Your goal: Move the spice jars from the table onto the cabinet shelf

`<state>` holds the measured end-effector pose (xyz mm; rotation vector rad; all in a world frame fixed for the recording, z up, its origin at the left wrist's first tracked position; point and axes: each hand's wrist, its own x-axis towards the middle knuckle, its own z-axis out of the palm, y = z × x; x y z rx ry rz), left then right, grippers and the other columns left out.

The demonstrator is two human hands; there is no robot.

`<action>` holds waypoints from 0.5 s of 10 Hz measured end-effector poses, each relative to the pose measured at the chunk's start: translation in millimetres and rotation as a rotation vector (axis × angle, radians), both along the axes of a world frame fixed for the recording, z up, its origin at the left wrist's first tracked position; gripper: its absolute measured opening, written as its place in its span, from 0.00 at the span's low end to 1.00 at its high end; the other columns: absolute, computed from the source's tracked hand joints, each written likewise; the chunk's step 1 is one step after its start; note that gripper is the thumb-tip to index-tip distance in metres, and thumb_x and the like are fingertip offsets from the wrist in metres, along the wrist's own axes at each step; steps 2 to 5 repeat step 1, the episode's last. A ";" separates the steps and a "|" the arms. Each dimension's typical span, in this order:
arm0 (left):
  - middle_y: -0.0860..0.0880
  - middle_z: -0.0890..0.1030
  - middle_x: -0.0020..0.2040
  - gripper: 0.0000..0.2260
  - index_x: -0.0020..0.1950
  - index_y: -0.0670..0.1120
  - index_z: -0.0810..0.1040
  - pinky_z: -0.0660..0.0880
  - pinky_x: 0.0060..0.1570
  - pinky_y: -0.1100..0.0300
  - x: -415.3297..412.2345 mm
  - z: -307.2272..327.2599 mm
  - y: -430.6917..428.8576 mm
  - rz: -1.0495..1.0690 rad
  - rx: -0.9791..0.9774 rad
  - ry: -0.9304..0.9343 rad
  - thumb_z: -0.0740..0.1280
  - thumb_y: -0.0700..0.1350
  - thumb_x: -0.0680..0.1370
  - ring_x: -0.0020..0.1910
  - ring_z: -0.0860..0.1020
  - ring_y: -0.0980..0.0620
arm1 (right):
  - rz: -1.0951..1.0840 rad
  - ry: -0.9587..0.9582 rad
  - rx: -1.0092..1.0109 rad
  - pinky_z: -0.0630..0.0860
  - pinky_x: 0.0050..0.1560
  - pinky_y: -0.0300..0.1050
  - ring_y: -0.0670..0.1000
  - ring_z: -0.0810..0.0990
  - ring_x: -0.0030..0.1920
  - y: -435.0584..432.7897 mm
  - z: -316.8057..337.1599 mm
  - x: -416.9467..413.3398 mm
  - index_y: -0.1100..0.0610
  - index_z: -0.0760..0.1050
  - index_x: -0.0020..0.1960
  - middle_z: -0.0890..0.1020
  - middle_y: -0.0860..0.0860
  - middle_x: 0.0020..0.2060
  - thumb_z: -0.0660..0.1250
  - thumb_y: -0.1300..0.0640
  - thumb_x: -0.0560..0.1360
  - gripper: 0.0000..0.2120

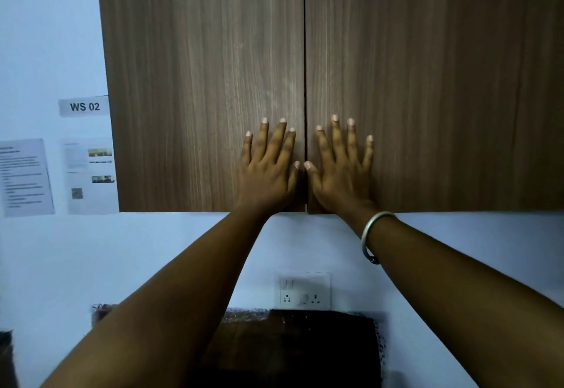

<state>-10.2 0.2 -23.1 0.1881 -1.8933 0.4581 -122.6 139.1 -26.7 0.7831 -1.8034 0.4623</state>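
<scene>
Both left hand [268, 174] and right hand [343, 171] flat against cabinet doors [198, 67]

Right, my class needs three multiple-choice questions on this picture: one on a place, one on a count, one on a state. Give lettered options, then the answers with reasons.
1. Where is the WS 02 label? A on the wall left of the cabinet; B on the wall right of it; C on the cabinet.
2. How many cabinet doors show? A one; B two; C four.
3. How do the left hand and right hand lie? A round a jar; B hanging down; C flat, one on each door.
1 A, it sits on the wall beside the cabinet's left edge. 2 B, one seam splits the front. 3 C, fingers straight and spread on the wood.
</scene>
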 end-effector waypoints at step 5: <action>0.43 0.56 0.84 0.29 0.83 0.45 0.59 0.51 0.79 0.37 3.2 -4.2 10.3 -0.005 0.016 0.022 0.56 0.55 0.84 0.84 0.51 0.39 | -0.014 0.006 -0.001 0.45 0.79 0.70 0.60 0.45 0.83 10.7 -2.8 4.3 0.50 0.49 0.84 0.48 0.55 0.84 0.48 0.34 0.81 0.37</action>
